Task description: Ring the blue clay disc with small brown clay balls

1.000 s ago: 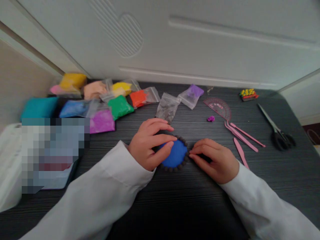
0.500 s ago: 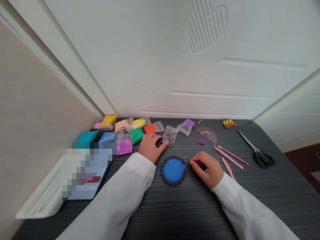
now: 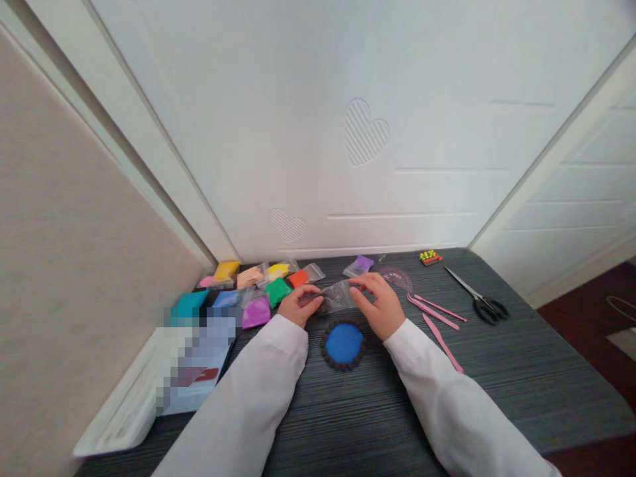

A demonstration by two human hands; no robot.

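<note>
My left hand [image 3: 297, 305] and my right hand [image 3: 380, 306] both grip a small clear bag of dark clay [image 3: 336, 295], held between them just above the table. The left fingers pinch its left end, the right fingers its right end. Right below the bag lies a flat blue clay disc [image 3: 344, 342] ringed with small dark clay balls. Both arms wear white sleeves.
Several bags of coloured clay [image 3: 258, 285] lie at the back left of the dark table [image 3: 497, 371], a purple bag [image 3: 362, 265] further right. Pink modelling tools [image 3: 437, 315], a pink protractor [image 3: 397, 277], scissors [image 3: 477, 301] and a small colourful piece [image 3: 430, 257] lie right. A white tray [image 3: 129, 411] sits left.
Both hands left the blue disc and took hold of the bag of dark clay, lifting it. The view tilted up and back, showing more of the white door.
</note>
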